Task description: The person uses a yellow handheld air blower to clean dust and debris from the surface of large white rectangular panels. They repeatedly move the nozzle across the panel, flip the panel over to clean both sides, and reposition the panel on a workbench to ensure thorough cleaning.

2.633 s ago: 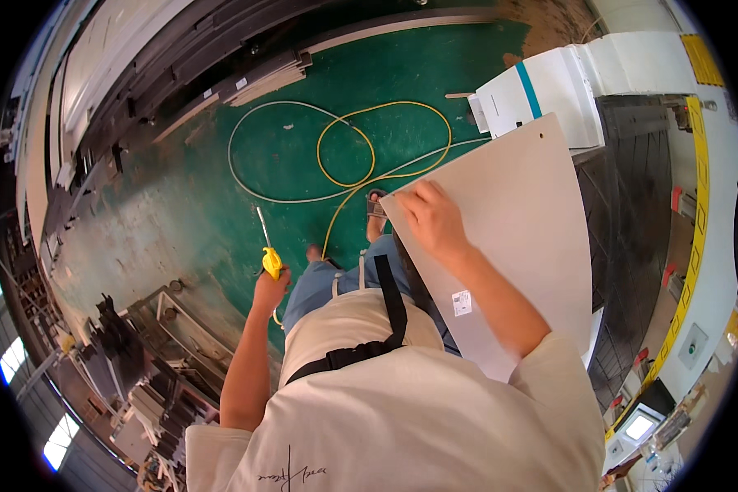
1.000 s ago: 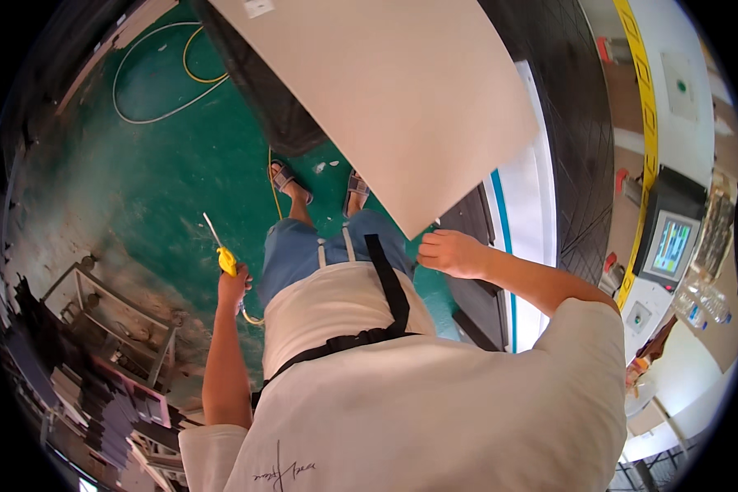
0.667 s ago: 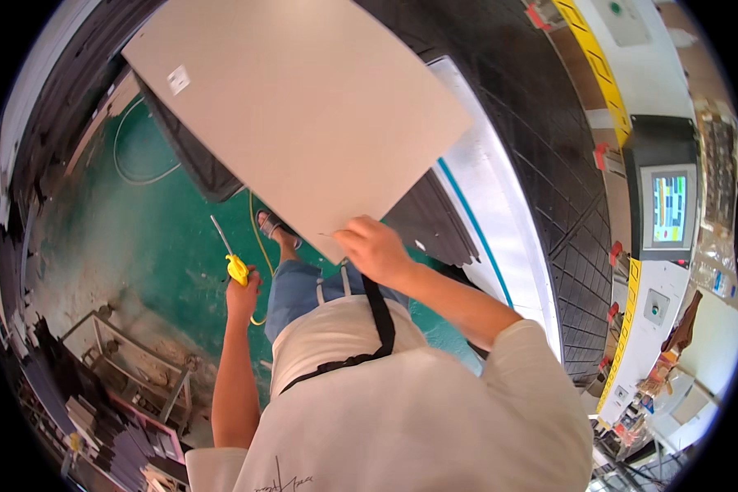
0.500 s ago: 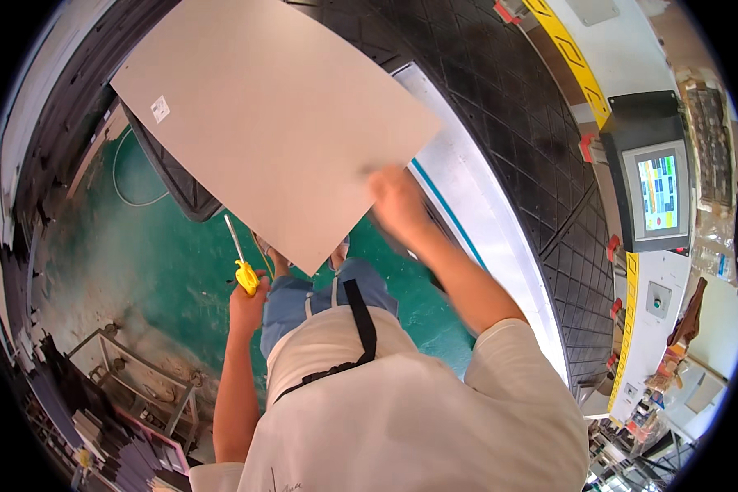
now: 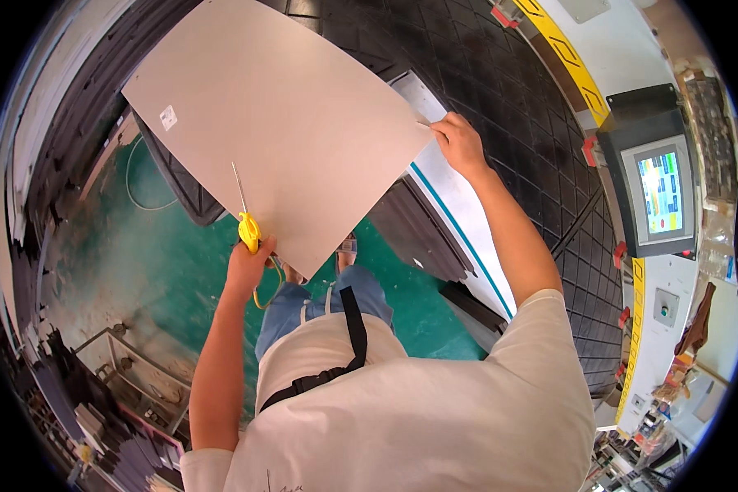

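A: You've just shifted your right hand (image 5: 461, 146), haven't you?

B: Yes. Half a second ago it was a blur over the lower right edge of the beige panel (image 5: 287, 123). Now it's at the panel's right corner, thumb and finger pinching a small pale sliver (image 5: 423, 125), too small to name.

A: And your left hand (image 5: 248, 264)?

B: Wrapped round the yellow blow gun (image 5: 248, 231). Its nozzle (image 5: 239, 187) was over the green floor (image 5: 422, 316) beside the panel; now it overlaps the panel's left edge. I can't tell whether it touches.

A: Where does your panel lie?

B: In front of you, nearest corner toward your blue shorts (image 5: 371, 302). A white label (image 5: 168, 117) sits near its left edge; a silver rail (image 5: 467, 215) runs off its right side.

A: What does the change mean for your work?

B: I'd judge both sides of the panel now within your reach at once, and neither hand seems to bear its weight.
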The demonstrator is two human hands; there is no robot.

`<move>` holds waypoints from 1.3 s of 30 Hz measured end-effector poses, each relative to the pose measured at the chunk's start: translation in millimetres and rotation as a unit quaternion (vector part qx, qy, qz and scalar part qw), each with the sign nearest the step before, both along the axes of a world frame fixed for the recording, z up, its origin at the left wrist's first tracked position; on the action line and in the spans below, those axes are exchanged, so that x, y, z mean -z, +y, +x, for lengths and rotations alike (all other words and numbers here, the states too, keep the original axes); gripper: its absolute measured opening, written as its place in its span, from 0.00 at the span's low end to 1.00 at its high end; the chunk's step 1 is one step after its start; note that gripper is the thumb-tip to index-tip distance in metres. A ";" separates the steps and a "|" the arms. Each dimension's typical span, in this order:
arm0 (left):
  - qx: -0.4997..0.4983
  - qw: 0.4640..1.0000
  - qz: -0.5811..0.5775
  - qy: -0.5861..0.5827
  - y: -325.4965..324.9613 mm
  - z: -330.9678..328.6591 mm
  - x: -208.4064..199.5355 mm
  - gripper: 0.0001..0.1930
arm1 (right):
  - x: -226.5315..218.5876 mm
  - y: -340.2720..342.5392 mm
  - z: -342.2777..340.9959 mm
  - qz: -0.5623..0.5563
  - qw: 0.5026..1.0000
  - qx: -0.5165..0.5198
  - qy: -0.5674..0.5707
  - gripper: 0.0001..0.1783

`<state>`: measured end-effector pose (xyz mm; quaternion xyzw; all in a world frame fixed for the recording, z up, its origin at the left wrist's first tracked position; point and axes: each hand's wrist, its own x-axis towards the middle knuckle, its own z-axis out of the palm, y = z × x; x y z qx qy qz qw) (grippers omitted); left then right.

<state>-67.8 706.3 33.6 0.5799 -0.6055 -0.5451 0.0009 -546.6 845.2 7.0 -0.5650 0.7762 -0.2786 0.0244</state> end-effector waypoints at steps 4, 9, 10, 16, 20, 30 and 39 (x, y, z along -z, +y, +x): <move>-0.018 0.999 0.034 0.035 -0.1 -1.2 2.3 0.17 | 11.0 2.9 -2.0 0.003 0.999 0.027 0.019 0.04; -0.031 0.997 0.057 0.034 -1.8 -3.6 -5.5 0.17 | 6.0 0.1 37.1 0.028 0.997 0.064 -0.032 0.03; -0.027 0.997 0.059 0.038 -3.8 -3.1 -2.8 0.17 | 8.3 0.8 60.0 0.007 0.998 0.055 -0.040 0.03; -0.031 0.993 0.084 0.078 -8.2 4.4 -0.3 0.17 | -9.7 21.5 273.4 0.019 0.996 -0.024 -0.085 0.08; 0.017 0.996 0.076 0.048 -23.4 9.0 4.7 0.17 | -15.8 28.6 319.3 0.048 0.985 -0.066 -0.155 0.01; 0.048 0.989 0.118 0.079 -42.5 11.7 10.7 0.19 | -18.0 32.6 336.4 0.053 0.994 0.007 -0.091 0.02; 0.045 0.993 0.090 0.065 -38.9 7.8 11.0 0.16 | -17.3 28.5 313.5 0.005 0.985 0.018 -0.172 0.09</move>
